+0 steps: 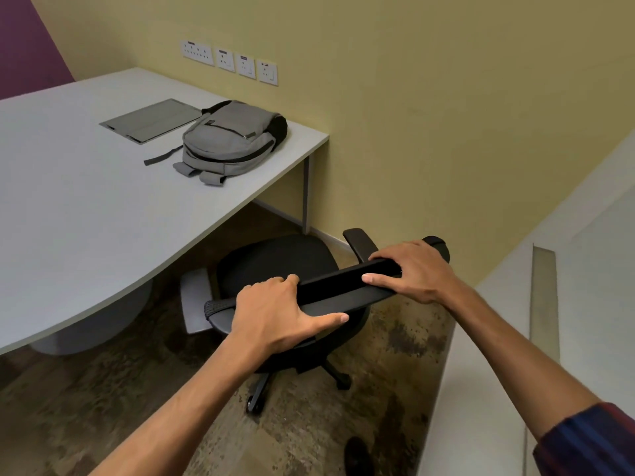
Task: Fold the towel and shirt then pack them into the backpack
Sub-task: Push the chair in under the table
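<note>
A grey backpack (231,141) lies flat and zipped on the white table (86,214), near its far right corner by the wall. No towel or shirt shows in the view. My left hand (278,316) grips the top edge of a black office chair's backrest (343,286), fingers curled over it and thumb along the near side. My right hand (414,271) grips the same backrest further right, near its end. The chair stands on the floor at the table's right end.
A flat grey cable hatch (151,120) is set in the table left of the backpack. Wall sockets (228,61) line the yellow wall. The chair's armrests (359,242) and wheeled base (256,401) sit over mottled carpet. A white ledge (498,338) runs along the right.
</note>
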Demonstrator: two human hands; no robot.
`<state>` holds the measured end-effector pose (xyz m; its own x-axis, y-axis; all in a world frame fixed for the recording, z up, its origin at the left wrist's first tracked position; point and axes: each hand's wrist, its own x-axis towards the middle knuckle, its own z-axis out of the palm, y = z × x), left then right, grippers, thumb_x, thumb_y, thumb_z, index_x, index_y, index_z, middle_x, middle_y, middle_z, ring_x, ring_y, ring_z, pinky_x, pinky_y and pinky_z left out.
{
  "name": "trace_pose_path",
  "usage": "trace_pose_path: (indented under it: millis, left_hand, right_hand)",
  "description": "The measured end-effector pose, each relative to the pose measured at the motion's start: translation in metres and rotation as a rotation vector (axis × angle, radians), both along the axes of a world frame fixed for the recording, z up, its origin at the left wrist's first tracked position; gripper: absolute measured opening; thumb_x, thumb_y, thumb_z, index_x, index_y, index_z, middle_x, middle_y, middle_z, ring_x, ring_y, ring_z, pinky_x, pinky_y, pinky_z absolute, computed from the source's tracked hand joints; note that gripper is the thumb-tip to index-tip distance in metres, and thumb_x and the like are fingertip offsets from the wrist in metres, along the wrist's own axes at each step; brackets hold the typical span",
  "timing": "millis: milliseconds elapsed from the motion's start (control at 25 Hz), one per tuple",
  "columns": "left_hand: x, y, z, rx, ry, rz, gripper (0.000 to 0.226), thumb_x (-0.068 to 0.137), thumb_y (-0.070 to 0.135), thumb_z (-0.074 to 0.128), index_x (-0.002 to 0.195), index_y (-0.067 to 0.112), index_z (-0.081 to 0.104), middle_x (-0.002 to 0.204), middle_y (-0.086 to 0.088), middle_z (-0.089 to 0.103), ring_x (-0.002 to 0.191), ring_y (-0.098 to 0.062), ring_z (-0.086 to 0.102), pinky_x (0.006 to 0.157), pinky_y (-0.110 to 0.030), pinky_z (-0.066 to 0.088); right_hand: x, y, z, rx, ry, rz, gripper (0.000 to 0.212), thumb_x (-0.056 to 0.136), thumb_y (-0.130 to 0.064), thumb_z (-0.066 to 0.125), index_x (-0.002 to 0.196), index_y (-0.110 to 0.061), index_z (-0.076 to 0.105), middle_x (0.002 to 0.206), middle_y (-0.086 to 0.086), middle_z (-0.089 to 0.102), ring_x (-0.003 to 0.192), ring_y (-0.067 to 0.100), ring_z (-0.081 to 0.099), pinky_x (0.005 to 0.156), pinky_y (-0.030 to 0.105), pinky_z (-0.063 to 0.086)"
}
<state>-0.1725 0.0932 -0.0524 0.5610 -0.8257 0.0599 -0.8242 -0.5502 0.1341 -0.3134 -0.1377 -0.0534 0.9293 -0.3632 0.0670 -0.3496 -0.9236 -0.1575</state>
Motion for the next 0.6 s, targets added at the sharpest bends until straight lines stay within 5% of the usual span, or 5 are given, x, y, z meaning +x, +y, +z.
trace_pose_path:
  millis: [280, 600]
  left_hand:
    - [0.009, -0.077, 0.000, 0.059, 0.087, 0.192, 0.123, 0.040, 0.107, 0.013, 0.119, 0.024, 0.058, 0.075, 0.007, 0.059, 0.080, -0.018, 0.062, 0.081, -0.041, 0.049]
    - [0.043, -0.139, -0.002, 0.051, 0.101, 0.349, 0.125, 0.042, 0.107, 0.014, 0.128, 0.025, 0.054, 0.067, 0.010, 0.055, 0.078, -0.016, 0.062, 0.081, -0.038, 0.050]
  right_hand:
    - [0.040, -0.089, 0.004, -0.006, -0.032, 0.111, 0.075, 0.075, -0.089, 0.020, 0.106, -0.038, 0.066, 0.096, -0.017, 0.069, 0.088, 0.009, 0.060, 0.082, 0.031, 0.037]
    - [0.115, -0.168, 0.000, -0.026, -0.045, 0.283, 0.074, 0.076, -0.090, 0.021, 0.098, -0.036, 0.068, 0.084, -0.013, 0.068, 0.080, 0.010, 0.060, 0.081, 0.035, 0.044]
